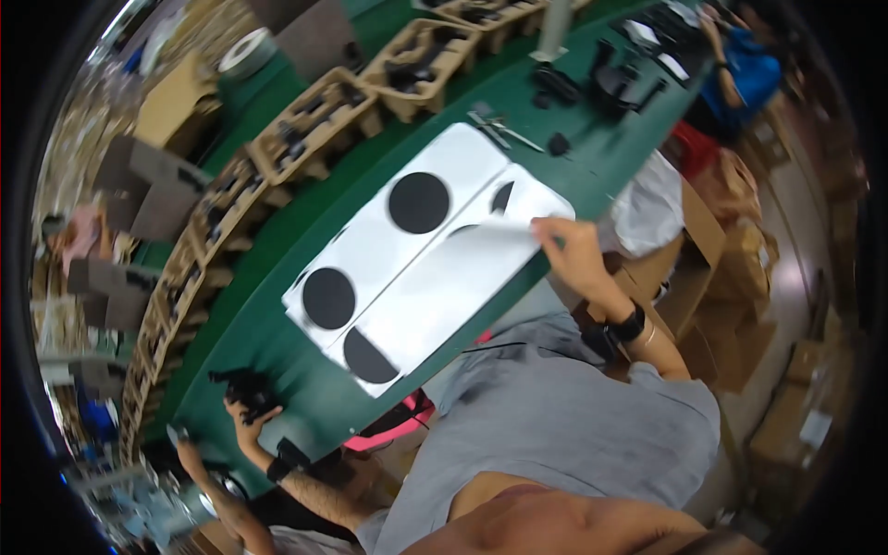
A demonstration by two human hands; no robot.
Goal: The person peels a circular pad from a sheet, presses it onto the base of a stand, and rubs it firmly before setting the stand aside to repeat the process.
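A white sheet point(435, 310) with large black circles lies across the middle of the green table, beside a second white sheet point(370, 242) of the same pattern. My right hand point(578, 254) pinches the near sheet's edge, which curls up and partly covers its circles. Down at the left, my left hand point(248, 424) has its fingers around a dark black part point(250, 392) on the tabletop; its exact kind is unclear.
Cardboard-coloured trays point(319, 118) with black parts line the table's far side. Black parts point(615, 85) and a thin metal tool point(520, 137) lie beyond the sheets. A co-worker's hand point(185, 446) is at the lower left; a person in blue point(747, 69) sits upper right. Cartons point(731, 342) stand at right.
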